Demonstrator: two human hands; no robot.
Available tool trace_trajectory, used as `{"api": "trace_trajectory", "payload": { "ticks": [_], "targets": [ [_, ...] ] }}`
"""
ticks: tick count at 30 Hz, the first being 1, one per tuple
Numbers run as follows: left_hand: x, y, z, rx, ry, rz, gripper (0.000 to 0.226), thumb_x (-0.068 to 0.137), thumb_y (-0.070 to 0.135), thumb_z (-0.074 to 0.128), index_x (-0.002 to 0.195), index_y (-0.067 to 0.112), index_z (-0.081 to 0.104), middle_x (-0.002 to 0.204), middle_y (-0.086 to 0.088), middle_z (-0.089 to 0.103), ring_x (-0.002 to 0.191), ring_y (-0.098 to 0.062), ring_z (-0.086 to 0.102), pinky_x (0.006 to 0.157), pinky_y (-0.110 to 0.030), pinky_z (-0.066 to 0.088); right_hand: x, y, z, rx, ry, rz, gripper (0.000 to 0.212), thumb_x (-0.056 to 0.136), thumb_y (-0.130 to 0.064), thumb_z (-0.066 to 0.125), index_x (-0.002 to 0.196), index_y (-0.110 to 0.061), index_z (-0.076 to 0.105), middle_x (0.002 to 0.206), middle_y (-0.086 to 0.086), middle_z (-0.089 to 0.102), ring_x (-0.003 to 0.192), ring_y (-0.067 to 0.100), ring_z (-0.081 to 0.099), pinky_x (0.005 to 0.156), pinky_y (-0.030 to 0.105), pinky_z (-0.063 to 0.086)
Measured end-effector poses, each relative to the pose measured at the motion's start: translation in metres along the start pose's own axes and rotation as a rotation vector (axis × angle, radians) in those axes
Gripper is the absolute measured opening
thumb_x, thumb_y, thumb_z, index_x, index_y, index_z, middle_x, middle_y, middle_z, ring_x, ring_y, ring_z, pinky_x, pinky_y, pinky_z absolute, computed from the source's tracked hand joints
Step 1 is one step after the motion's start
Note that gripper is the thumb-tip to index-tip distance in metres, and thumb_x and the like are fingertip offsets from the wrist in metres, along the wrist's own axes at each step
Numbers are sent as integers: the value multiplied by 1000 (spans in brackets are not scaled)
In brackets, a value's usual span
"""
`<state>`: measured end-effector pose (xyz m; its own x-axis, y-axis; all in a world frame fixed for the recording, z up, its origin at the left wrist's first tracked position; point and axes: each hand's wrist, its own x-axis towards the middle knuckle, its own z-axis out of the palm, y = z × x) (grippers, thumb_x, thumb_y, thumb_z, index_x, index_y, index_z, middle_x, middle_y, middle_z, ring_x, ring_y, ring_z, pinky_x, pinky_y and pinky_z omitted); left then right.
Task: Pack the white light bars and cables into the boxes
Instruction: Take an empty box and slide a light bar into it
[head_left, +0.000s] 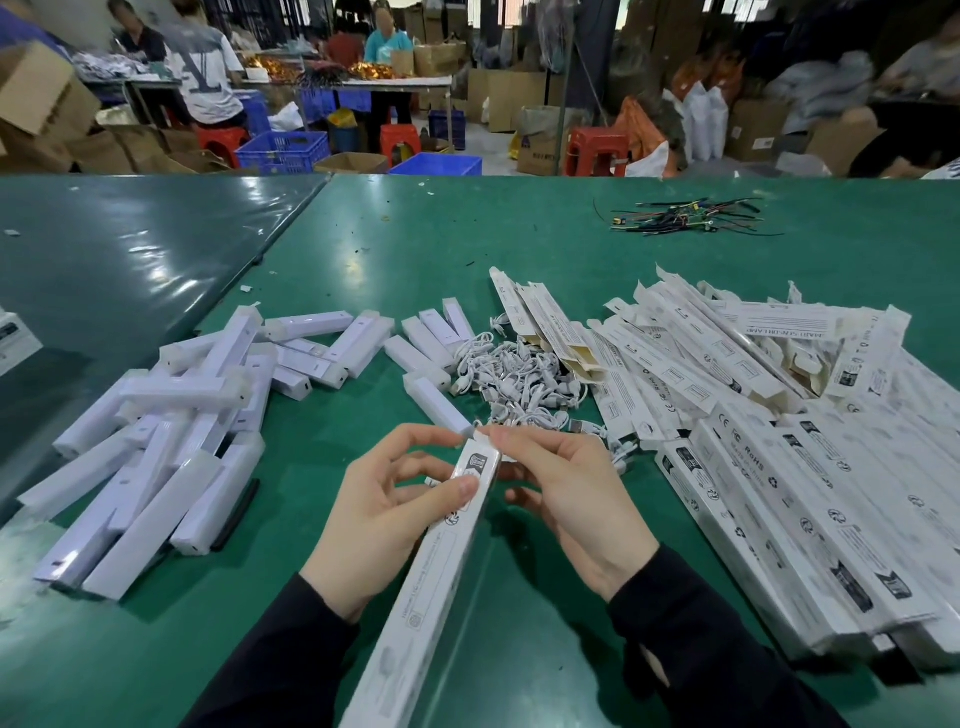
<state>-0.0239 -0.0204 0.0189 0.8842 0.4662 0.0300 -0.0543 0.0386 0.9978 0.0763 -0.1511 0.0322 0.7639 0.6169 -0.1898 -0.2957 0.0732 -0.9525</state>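
A long white box (441, 566) runs from bottom centre up to mid-frame, its far end flap at the fingertips; its contents cannot be seen. The left hand (379, 519) curls around the box, thumb pressed on its printed top. The right hand (566, 499) pinches the end flap with bent fingers (498, 434). Both forearms, in dark sleeves, rise from the bottom edge. On the green surface (519, 234), light bars (171, 415) lie heaped at left, cables (519, 379) at centre, and boxes (779, 441) pile up at right.
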Motion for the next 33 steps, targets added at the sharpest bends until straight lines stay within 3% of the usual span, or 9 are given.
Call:
{"api": "trace_trajectory", "payload": {
  "ticks": [6,13,17,21,25,26,28,31,33],
  "targets": [
    [-1,-4,1,-14,10,37,44,59,35,82,100,29,68,81,-16,69,64,-27,61,64,-37,50,1,0,0,21,33,1,13,89,-10,66,93,-5,78,90,13,75,59,3,59,55,18,47],
    [-2,-5,2,31,3,88,41,61,36,80,100,27,70,79,-11,71,58,-18,63,58,-23,51,0,2,0,-34,21,-61,13,89,-11,67,94,-8,79,91,9,76,67,6,62,56,17,48],
    [-2,-2,0,-40,32,67,46,59,33,82,101,22,70,78,-14,70,61,-20,63,59,-25,52,1,3,1,-165,13,-216,14,90,-16,67,91,-15,80,87,4,76,70,5,62,61,16,47],
    [-1,2,0,-17,89,64,41,69,20,88,104,16,67,73,-12,70,62,-17,62,63,-27,50,1,9,3,-324,-17,-334,14,91,-16,67,94,-22,79,91,4,74,80,18,67,68,26,50],
    [-1,6,4,42,99,113,26,85,17,69,111,15,68,78,-7,70,66,-11,60,64,-18,49,5,7,4,-22,-80,-129,17,90,-8,66,99,-15,78,91,11,73,76,15,63,62,21,51],
    [-1,8,4,72,80,115,23,91,11,65,113,18,68,88,-5,70,71,-10,61,66,-15,48,6,6,3,84,-68,-56,16,90,-7,65,100,-11,76,89,10,73,72,15,62,60,19,50],
    [-1,9,2,230,-2,145,47,83,6,56,122,31,61,120,4,59,103,-6,59,85,-12,44,7,4,2,204,-51,43,14,89,-9,65,99,-6,74,87,8,71,65,13,58,56,18,48],
    [-8,4,5,631,-131,415,85,69,2,54,139,48,44,154,8,21,147,-9,14,118,-29,18,8,3,-3,277,-84,31,23,62,-22,78,81,-9,77,85,10,72,69,18,63,60,23,52],
    [-9,-1,7,731,-90,608,65,74,13,68,129,43,55,157,4,24,149,-19,13,119,-42,18,13,4,-3,51,-47,-62,15,65,-17,78,79,-11,76,86,14,73,76,24,65,69,31,54]
  ]
}}
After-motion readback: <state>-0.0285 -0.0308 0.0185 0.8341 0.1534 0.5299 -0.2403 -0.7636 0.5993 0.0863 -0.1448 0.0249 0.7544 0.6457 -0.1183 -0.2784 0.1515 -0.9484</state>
